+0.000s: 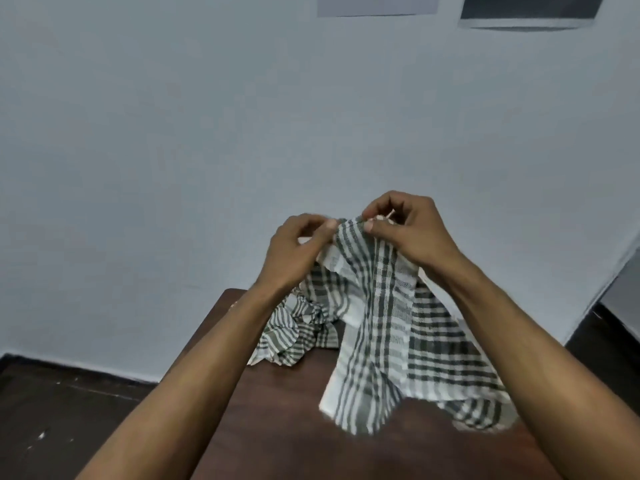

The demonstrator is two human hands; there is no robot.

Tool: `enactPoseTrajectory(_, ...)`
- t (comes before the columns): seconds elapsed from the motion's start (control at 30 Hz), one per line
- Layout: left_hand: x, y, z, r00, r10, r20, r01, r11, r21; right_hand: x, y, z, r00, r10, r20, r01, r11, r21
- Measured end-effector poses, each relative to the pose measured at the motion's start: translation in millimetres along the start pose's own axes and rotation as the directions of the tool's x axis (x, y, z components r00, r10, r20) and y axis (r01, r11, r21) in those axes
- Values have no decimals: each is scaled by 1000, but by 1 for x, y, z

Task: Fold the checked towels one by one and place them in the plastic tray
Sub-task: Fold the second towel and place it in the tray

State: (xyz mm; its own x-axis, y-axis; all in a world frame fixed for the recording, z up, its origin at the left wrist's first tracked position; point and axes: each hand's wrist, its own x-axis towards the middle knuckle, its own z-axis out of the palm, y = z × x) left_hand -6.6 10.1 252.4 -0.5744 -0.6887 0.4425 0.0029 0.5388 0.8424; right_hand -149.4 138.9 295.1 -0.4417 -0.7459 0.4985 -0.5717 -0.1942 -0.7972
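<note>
Checked cloth fills the middle of the view: a green-and-white checked towel [377, 306] is lifted by its top edge, and the rest of it hangs down from the hands and spreads over the near right part of a dark brown wooden table [287, 420], with its lower folds lying on the wood. The left hand [294, 251] pinches the towel's upper edge between thumb and curled fingers; its fingertips are blurred. The right hand [405, 233], just beside it and slightly higher, pinches the same edge, thumb pressed against the fabric and the other fingers curled over the top. The two hands are close together with only a short stretch of cloth between them. Both bare forearms reach in from the bottom corners.

Below the left hand and partly behind its wrist, a crumpled heap of checked towels [294, 334] sits on the far part of the table, touching the hanging towel on its right side. A pale strip shows beneath the right forearm at the towel's edge; I cannot tell what it is.

Beyond the hands rises a plain pale blue-grey wall [207, 133], with a lighter panel [377, 4] and a dark recess [530, 8] at its top. Dark floor [62, 417] lies left of the left forearm, and meets the wall along a black skirting.
</note>
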Motion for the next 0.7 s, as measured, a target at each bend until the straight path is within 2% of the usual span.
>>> enactPoseTrajectory(0.13, -6, 18, 6, 962, 138, 235, -135, 990, -30, -5, -18, -5, 987, -42, 154, 40, 999, 14)
enactPoseTrajectory(0.2, -9, 21, 11, 949, 174, 262, -176, 984, -14, -7, -24, -8, 978, -42, 203, 45, 999, -11)
enactPoseTrajectory(0.27, -12, 23, 13, 962, 157, 223, -146, 987, -66, -9, -27, -11, 978, -61, 199, 80, 993, -90)
enactPoseTrajectory(0.33, -15, 26, 12, 980, 133, 149, -115, 986, -125, -9, -24, -14, 982, -85, 169, 125, 961, -246)
enactPoseTrajectory(0.4, -17, 28, 9, 987, 126, 95, -115, 986, -118, -8, -18, -17, 988, -56, 147, 108, 920, -375)
enactPoseTrajectory(0.47, -16, 29, 6, 990, 131, 47, -129, 991, -41, -7, -15, -20, 992, -13, 125, 61, 919, -389)
enactPoseTrajectory(0.53, -13, 30, 3, 993, 118, 25, -118, 993, 14, -7, -17, -21, 997, -5, 73, 28, 948, -317)
enactPoseTrajectory(0.63, -13, 34, -2, 982, 143, 125, -146, 989, 16, -7, -30, -21, 999, -30, -13, 30, 1000, -8)
enactPoseTrajectory(0.7, -12, 30, -4, 933, 224, 283, -296, 923, 244, -7, -39, -22, 999, -23, -48, 28, 993, 111)
